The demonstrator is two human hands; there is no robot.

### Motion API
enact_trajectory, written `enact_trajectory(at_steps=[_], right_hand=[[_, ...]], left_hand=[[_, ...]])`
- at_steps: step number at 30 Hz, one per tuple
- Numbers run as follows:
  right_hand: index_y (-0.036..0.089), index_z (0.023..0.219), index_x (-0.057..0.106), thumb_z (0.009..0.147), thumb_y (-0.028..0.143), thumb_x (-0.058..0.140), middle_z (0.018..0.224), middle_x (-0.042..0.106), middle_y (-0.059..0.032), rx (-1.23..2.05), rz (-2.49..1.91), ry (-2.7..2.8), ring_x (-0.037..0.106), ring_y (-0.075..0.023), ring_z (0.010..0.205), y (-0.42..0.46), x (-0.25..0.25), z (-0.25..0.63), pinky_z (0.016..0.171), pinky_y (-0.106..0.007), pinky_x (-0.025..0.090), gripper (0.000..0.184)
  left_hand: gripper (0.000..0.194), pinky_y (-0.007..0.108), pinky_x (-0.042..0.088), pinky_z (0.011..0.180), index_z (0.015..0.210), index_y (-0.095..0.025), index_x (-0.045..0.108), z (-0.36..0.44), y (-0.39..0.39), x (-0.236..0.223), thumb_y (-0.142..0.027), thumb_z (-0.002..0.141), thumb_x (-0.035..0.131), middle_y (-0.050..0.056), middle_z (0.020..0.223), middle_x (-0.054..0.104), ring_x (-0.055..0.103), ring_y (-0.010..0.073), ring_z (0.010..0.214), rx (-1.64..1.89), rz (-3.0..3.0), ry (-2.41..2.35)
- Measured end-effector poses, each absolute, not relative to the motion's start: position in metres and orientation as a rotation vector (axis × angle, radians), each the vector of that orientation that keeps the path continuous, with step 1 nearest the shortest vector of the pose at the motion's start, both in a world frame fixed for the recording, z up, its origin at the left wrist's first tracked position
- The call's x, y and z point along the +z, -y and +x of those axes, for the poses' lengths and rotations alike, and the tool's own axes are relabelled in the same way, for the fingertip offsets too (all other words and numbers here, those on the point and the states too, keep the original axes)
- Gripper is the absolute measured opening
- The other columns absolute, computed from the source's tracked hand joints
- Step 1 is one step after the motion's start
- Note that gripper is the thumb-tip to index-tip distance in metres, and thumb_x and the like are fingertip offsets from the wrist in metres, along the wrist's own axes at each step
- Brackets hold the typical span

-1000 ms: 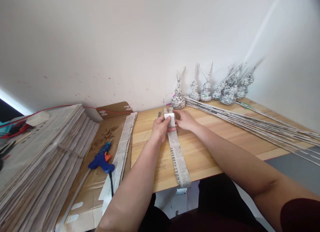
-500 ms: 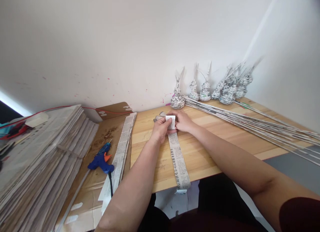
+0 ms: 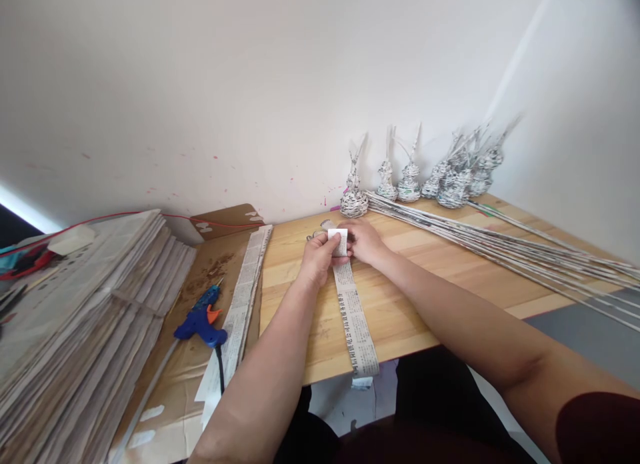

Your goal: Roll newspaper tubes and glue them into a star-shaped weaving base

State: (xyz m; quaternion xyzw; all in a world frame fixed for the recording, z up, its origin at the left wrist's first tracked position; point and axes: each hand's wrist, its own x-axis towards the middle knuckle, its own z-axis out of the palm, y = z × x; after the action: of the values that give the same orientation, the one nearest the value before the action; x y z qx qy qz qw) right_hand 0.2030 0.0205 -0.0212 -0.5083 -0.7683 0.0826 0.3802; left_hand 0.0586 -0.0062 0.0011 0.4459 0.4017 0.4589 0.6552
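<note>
A long newspaper strip runs from my hands down the wooden table and over its front edge. My left hand pinches the strip's upper part, thumb on top, where a folded-over white flap stands up. Close beside it, my right hand has its fingers curled behind that same flap; its fingertips are partly hidden. Just behind my hands lies a small greyish item, mostly covered, whose kind I cannot make out.
A blue glue gun and a stack of newspaper strips lie on cardboard at left, beside a tall newspaper pile. Woven paper gourd shapes stand along the wall. Thin paper rods stretch across the right side.
The strip's lower end has shifted slightly and lies flatter at the table edge. My hands stay together, with the folded flap moved a little left.
</note>
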Motion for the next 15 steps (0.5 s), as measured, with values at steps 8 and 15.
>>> enact_trajectory(at_steps=[8, 15], right_hand=[[0.019, 0.103, 0.072, 0.082, 0.024, 0.058, 0.108, 0.071, -0.008, 0.556, -1.208, 1.558, 0.062, -0.0229, 0.101, -0.017, -0.002, 0.209, 0.09, -0.038, 0.047, 0.026], [0.016, 0.085, 0.071, 0.077, 0.05, 0.066, 0.074, 0.069, -0.0047, 1.101, -1.09, 1.395, 0.06, -0.0153, 0.064, -0.009, 0.012, 0.211, 0.053, -0.025, 0.043, 0.035]], left_hand=[[0.027, 0.025, 0.056, 0.053, 0.097, -0.013, 0.065, 0.057, 0.003, 0.001, -0.031, 0.078, 0.068, 0.008, 0.082, 0.071, 0.068, 0.016, 0.065, 1.121, 0.957, -0.893], [0.029, 0.025, 0.056, 0.053, 0.101, -0.013, 0.066, 0.056, 0.003, 0.001, -0.032, 0.08, 0.065, 0.008, 0.081, 0.071, 0.068, 0.016, 0.064, 1.128, 1.005, -0.88]])
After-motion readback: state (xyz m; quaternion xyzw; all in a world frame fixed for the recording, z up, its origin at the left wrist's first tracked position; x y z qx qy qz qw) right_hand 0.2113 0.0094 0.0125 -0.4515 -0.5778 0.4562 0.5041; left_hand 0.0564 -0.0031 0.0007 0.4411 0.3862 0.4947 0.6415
